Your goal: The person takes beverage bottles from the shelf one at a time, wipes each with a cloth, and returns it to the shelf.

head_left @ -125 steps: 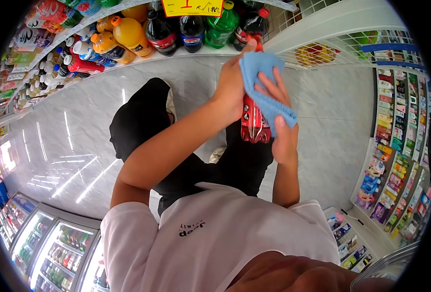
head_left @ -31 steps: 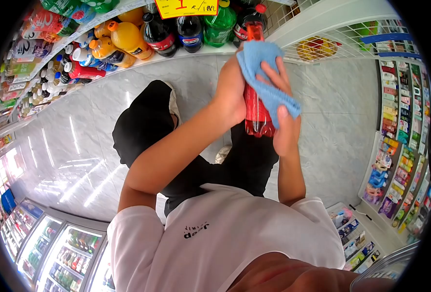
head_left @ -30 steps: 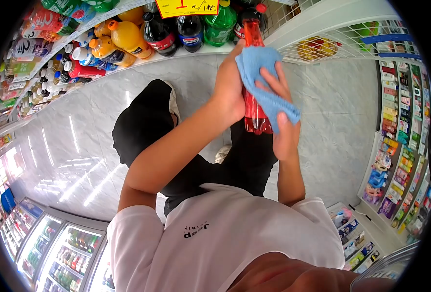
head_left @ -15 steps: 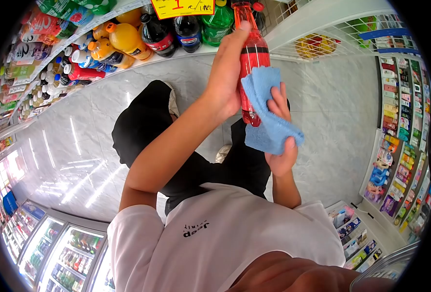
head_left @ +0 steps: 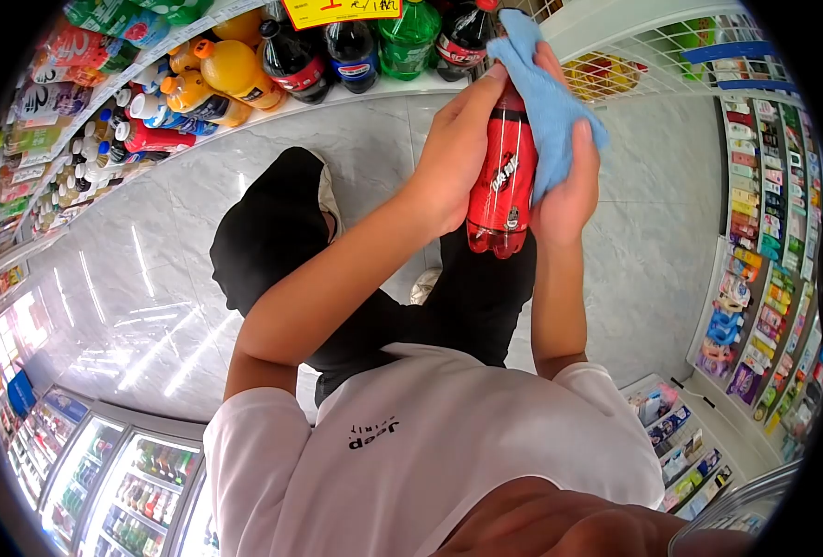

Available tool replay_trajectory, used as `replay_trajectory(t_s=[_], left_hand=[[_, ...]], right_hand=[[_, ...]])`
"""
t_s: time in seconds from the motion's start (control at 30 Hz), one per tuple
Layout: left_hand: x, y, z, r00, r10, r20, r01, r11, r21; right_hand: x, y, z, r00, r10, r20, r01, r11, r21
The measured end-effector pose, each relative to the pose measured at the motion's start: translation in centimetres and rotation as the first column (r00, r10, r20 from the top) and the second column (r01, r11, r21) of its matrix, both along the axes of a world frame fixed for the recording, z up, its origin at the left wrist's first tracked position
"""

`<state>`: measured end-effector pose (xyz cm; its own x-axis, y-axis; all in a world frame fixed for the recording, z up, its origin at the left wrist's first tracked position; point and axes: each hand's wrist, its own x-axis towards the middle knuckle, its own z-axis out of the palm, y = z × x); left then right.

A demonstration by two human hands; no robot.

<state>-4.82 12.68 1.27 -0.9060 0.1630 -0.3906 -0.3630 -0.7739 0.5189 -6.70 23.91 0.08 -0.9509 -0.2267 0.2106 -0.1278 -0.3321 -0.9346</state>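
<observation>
A bottle of red drink (head_left: 506, 181) is tilted in front of me, its base toward my body. My left hand (head_left: 456, 153) is wrapped round its left side, with the thumb near the shoulder. The blue cloth (head_left: 549, 111) lies along the bottle's right side and over its neck, and the cap is hidden. My right hand (head_left: 571, 181) is closed on the cloth and presses it against the bottle, fingertips showing beyond the cloth's upper part. The red label shows between my hands.
Dark, green and orange drink bottles (head_left: 237, 70) stand on the shelf ahead, behind a yellow price sign (head_left: 342, 11). White wire racks (head_left: 653, 60) are at the upper right. Goods shelves (head_left: 755, 260) line the right; glass-door coolers (head_left: 142, 483) stand lower left. My knees are beneath my arms.
The cloth and my right hand have moved up from the bottle's lower part to its neck. The bottle has shifted right and its label now shows. My left hand still holds it.
</observation>
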Motion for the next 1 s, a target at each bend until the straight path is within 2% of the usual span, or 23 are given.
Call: replay_trajectory(t_s=[0.07, 0.1, 0.3, 0.4, 0.53, 0.63, 0.77, 0.93, 0.97, 1.0], left_hand=[[0.2, 0.2, 0.2, 0.999, 0.017, 0.039, -0.016, 1.000, -0.023], [0.2, 0.3, -0.2, 0.998, 0.030, 0.055, -0.029, 0.999, -0.014], [-0.2, -0.1, -1.1, 0.992, 0.016, 0.122, -0.023, 0.998, 0.050], [-0.3, -0.6, -1.2, 0.993, 0.031, 0.110, -0.047, 0.988, 0.148], [-0.5, -0.6, -2.1, 0.993, 0.067, 0.099, -0.088, 0.970, 0.227], [-0.8, -0.9, -2.1, 0.988, 0.108, 0.109, -0.134, 0.955, 0.266], [-1.0, -1.7, -2.1, 0.986, 0.102, 0.131, -0.121, 0.982, 0.145], [-1.6, -1.4, -2.0, 0.987, 0.119, 0.108, -0.131, 0.986, 0.105], [-1.5, -1.4, -1.7, 0.989, 0.112, 0.101, -0.123, 0.986, 0.115], [-1.5, -1.4, -1.6, 0.990, 0.103, 0.094, -0.115, 0.986, 0.124]], right_hand=[[-1.1, -0.3, 0.0, 0.996, 0.055, 0.068, -0.050, 0.997, -0.067], [-1.1, -1.5, 1.1, 0.996, -0.035, 0.087, 0.029, 0.997, 0.074], [-1.6, -1.7, 1.7, 0.974, 0.043, 0.222, -0.053, 0.998, 0.041], [-1.7, -0.1, -0.8, 0.990, 0.140, 0.037, -0.142, 0.986, 0.082], [0.9, 0.2, -0.7, 0.997, 0.070, 0.031, -0.074, 0.990, 0.119], [2.5, 1.1, -0.3, 0.989, 0.145, -0.041, -0.133, 0.969, 0.207], [6.0, 1.7, -0.4, 0.994, 0.106, -0.021, -0.101, 0.980, 0.169], [8.9, 3.6, -2.3, 0.986, 0.125, -0.114, -0.104, 0.979, 0.177], [9.1, 3.5, -2.7, 0.989, 0.115, -0.089, -0.106, 0.989, 0.101], [9.0, 3.4, -2.7, 0.992, 0.104, -0.072, -0.097, 0.990, 0.102]])
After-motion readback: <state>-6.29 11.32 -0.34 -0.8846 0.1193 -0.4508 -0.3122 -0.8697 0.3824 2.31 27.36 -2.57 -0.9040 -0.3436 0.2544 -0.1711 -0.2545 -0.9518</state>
